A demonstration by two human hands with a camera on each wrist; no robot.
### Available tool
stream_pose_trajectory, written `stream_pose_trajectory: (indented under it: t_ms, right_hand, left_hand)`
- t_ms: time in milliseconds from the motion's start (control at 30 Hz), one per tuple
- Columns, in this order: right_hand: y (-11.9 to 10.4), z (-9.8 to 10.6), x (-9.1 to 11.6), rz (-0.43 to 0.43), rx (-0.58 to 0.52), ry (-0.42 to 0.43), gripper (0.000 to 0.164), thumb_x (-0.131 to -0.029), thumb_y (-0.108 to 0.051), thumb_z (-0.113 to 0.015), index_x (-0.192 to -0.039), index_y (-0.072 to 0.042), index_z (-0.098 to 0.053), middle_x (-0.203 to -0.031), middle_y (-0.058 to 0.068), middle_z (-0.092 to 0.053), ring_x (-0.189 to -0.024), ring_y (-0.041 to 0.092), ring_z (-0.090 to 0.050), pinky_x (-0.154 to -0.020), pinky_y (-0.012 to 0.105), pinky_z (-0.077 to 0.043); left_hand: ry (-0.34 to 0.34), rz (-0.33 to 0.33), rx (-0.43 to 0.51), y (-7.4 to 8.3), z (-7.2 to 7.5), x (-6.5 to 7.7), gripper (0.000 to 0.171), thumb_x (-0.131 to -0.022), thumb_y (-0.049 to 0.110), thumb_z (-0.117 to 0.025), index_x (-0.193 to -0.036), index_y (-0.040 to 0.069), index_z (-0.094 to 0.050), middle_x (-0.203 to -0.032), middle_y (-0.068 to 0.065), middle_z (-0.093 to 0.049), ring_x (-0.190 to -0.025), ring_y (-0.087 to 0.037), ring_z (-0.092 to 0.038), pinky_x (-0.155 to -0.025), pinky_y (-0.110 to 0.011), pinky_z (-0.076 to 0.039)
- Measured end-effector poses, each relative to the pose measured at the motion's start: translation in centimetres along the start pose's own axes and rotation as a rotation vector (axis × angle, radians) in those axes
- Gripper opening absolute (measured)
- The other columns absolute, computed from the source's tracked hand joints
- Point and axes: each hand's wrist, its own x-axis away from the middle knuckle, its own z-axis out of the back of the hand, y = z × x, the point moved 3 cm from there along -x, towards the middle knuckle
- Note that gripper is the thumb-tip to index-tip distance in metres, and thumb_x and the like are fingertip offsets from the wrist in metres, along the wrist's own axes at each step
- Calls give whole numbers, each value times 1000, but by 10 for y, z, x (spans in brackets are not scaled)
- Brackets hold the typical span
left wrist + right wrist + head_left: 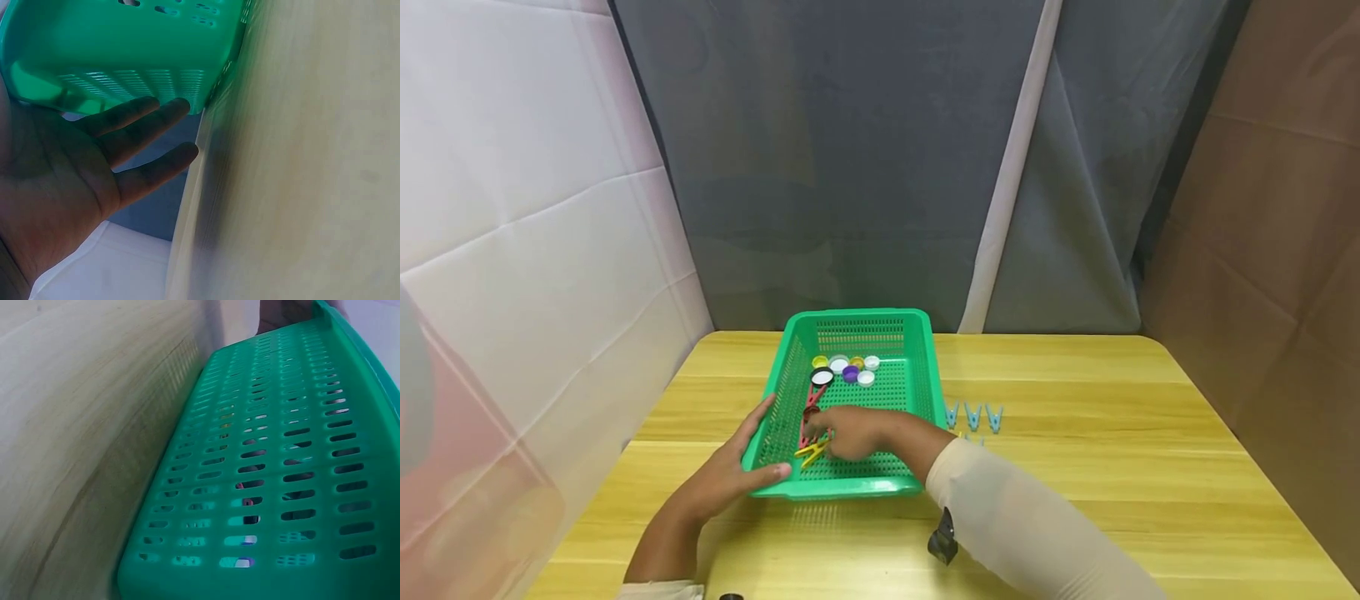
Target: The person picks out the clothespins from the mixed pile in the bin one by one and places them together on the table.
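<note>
A green plastic basket [936,392] sits on the wooden table. My left hand [722,475] lies at its front left corner, the thumb on the rim; in the left wrist view several fingers stretch out straight beside the basket's outer wall. My right hand [853,432] reaches down inside, its fingertips among red clothespins [817,395] and next to a yellow clothespin [811,455]. Whether those fingertips pinch anything is hidden. A dark red round piece [811,412] lies by the index finger. Bottle caps, among them a purple cap [851,373] and a black-rimmed lid [822,377], are grouped farther back.
Several light blue clothespins [973,417] lie on the table [1097,467] to the basket's right, partly behind the right forearm. Grey cloth [850,167] hangs at the table's back edge, with white cloth on the left and brown cloth on the right.
</note>
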Motion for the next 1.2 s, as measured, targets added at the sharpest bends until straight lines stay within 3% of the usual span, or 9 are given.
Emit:
stream_pose_trajectory:
  t_ms: [200,433,533,733,833,1033,1200]
  right_hand:
    - [-1,-3,-4,-70,-96,-15,51,-105,0,-62,-155,-6,-58,-162,14,-58,-156,34,-49,-126,47,-45]
    - [2,-6,-5,-89,-99,-27,54,-103,3,-62,-156,-4,-57,-163,13,-55,-156,32,-48,-127,46,-43]
    - [4,-7,-5,-83,-96,-28,52,-103,3,-62,-154,-4,-58,-157,12,-59,-144,24,-55,-116,37,-49]
    - [5,-8,-6,-71,-130,-52,48,-107,-1,-63,-154,-2,-57,-144,14,-63,-108,15,-57,-79,28,-52]
    - [6,-9,-7,-87,-152,-58,45,-108,-3,-64,-152,-2,-59,-143,17,-64,-103,16,-59,-73,28,-53]
    - [7,-9,-8,-128,-138,-52,41,-107,-7,-66,-148,-8,-63,-147,18,-65,-115,20,-64,-80,30,-55]
    - [7,-7,-7,-152,-122,-31,44,-107,-13,-70,-150,-9,-63,-150,17,-65,-135,28,-64,-100,37,-59]
  left_hand:
    - [4,0,6,-1,1,1,109,-99,33,-76,-177,37,0,-183,-27,0,-159,-68,-19,-113,-86,-36]
    - [5,-5,-1,-1,2,-1,108,-99,33,-76,-177,37,-1,-182,-28,-4,-158,-67,-27,-113,-81,-40]
    - [7,-14,3,-1,2,-1,108,-99,33,-76,-177,36,-2,-182,-29,-5,-157,-66,-30,-114,-79,-41]
    - [8,-23,3,0,2,-1,107,-99,33,-75,-177,34,-2,-182,-28,-4,-157,-67,-28,-114,-81,-40]
    - [8,-24,-2,1,2,-1,107,-99,33,-75,-177,34,-2,-183,-27,-3,-158,-68,-26,-113,-82,-40]
    - [6,-15,-10,0,1,-1,107,-100,34,-74,-177,34,-1,-183,-26,0,-159,-69,-19,-112,-86,-37]
    - [1,-4,-1,-2,1,-1,107,-100,33,-74,-177,33,-1,-183,-26,-1,-159,-68,-20,-113,-85,-37]
